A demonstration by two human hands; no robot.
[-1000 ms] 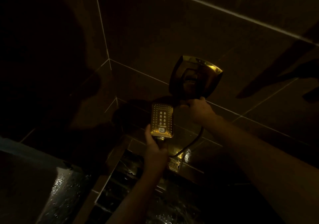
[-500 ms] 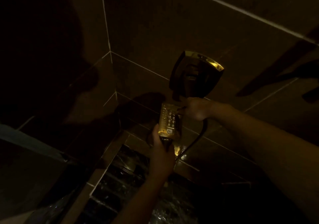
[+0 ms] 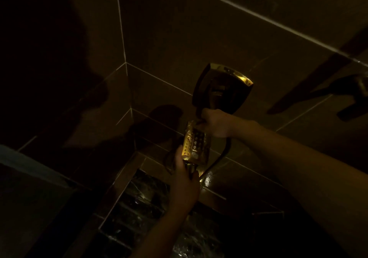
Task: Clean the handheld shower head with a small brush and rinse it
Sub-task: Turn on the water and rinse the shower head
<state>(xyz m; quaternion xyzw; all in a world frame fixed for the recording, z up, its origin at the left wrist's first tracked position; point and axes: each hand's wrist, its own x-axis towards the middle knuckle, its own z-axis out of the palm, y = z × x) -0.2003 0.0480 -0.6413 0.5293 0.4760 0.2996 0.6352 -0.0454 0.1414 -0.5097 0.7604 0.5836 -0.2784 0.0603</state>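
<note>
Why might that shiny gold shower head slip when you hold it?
The shower head looks smooth, glossy metal, so probably slippery, more so if wet. It looks rigid. The left hand grips its handle; the hose curves, so likely floppy and tugging.

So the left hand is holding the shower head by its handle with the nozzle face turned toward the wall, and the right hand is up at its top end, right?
Not quite. The head view shows the shower head with its nozzle face turned toward the camera, not the wall. The left hand does grip the handle, and the right hand is at its top end.
</note>
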